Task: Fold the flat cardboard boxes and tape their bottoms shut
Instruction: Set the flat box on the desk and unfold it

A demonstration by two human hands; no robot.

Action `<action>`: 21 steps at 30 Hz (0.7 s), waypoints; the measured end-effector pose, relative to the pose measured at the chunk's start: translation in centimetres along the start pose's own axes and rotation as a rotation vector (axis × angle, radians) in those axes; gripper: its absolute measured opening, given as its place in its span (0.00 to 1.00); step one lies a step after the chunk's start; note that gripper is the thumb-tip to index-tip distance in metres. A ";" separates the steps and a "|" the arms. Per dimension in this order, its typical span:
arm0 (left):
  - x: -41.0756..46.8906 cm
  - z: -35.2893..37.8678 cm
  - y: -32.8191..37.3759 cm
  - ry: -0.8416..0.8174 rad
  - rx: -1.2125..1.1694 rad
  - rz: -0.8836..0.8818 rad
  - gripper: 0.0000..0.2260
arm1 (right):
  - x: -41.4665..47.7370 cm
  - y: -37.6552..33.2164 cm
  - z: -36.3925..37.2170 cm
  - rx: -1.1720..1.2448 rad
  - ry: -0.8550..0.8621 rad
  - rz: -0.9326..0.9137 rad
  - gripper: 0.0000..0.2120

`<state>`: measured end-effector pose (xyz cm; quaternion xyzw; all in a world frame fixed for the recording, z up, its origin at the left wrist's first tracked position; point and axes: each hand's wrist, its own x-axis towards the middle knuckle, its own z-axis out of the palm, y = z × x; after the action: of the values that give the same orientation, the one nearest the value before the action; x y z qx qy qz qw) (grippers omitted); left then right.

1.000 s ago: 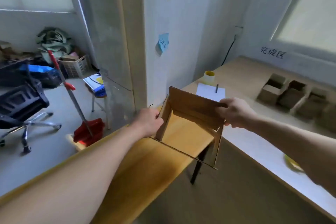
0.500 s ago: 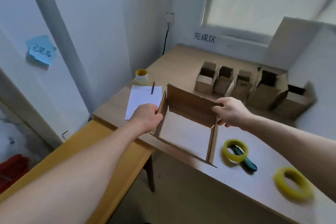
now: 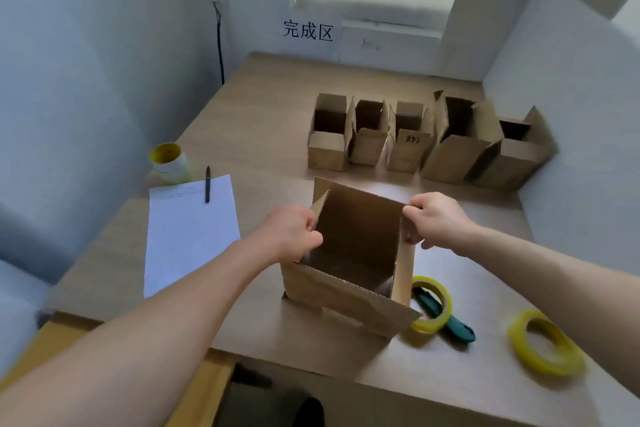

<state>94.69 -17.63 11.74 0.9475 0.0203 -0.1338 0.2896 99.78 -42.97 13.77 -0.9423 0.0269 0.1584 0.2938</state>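
An opened brown cardboard box (image 3: pixel 346 302) is held upright on the near part of the light wooden table (image 3: pixel 270 104), with its open top turned toward the camera. Both bare forearms are stretched forward from the near edge, the wrists bent slightly inward. The left hand (image 3: pixel 287 236) is closed on the box's left wall, its fingers curled round the upper edge. The right hand (image 3: pixel 440 218) is closed on the far right corner, with the fingers hooked over the rim and the thumb set lower against the right wall. A yellow roll of tape (image 3: pixel 437 300) is seen just right of the box, with a dark green tool (image 3: pixel 459 331) lying partly under it. A second yellow tape roll (image 3: pixel 545 347) is placed farther right. To the left, a white sheet of paper (image 3: pixel 190 236) is laid flat, with a black pen (image 3: pixel 207 184) across its far edge and a pale roll with a yellow core (image 3: pixel 168 161) beyond it. Five folded brown boxes (image 3: pixel 405 149) are lined up at the far side, well apart from the held box.
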 end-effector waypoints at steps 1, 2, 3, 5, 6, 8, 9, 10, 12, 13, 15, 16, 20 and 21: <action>0.8 0.1 0.1 -0.017 0.020 0.020 0.13 | 0.6 0.3 -0.1 0.006 0.006 0.015 0.14; 1.5 0.2 0.1 -0.032 0.035 0.035 0.13 | 1.1 0.5 -0.2 0.016 0.011 0.026 0.14; 2.1 0.3 0.1 -0.044 0.041 0.054 0.14 | 1.6 0.7 -0.3 0.030 0.017 0.033 0.13; 3.3 0.4 -0.1 -0.077 0.038 0.081 0.15 | 2.4 1.1 -0.3 0.052 0.025 0.040 0.13; 3.7 0.3 -0.1 -0.102 0.052 0.090 0.15 | 2.7 1.2 -0.3 0.054 0.025 0.040 0.13; 4.2 0.3 -0.1 -0.216 0.074 0.091 0.16 | 3.2 1.3 -0.3 0.059 0.018 0.036 0.13; 4.2 0.0 0.0 -0.306 0.063 0.078 0.17 | 3.4 1.3 -0.2 0.067 0.015 0.035 0.13; 4.1 -0.3 0.2 -0.403 0.049 0.071 0.20 | 3.5 1.3 -0.2 0.078 0.016 0.034 0.13; 3.7 -1.1 0.7 -0.550 0.044 0.095 0.29 | 3.9 1.4 0.0 0.092 0.025 0.030 0.13; 3.4 -1.3 0.9 -0.603 0.062 0.105 0.33 | 4.1 1.3 0.1 0.095 0.028 0.026 0.13; 3.0 -1.4 1.1 -0.655 0.148 0.089 0.44 | 4.4 1.2 0.3 0.102 0.036 0.015 0.14; 2.9 -1.3 1.1 -0.657 0.180 0.080 0.45 | 4.6 1.0 0.4 0.104 0.038 0.008 0.14; 2.9 -1.1 0.8 -0.502 0.137 0.091 0.35 | 4.8 0.1 0.4 0.127 0.034 -0.033 0.15; 3.0 -1.2 0.8 -0.468 0.148 0.100 0.33 | 4.9 0.0 0.2 0.135 0.033 -0.033 0.17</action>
<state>97.93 -17.78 12.35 0.9092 -0.1042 -0.3361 0.2225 104.35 -42.65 12.10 -0.9231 0.0268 0.1358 0.3587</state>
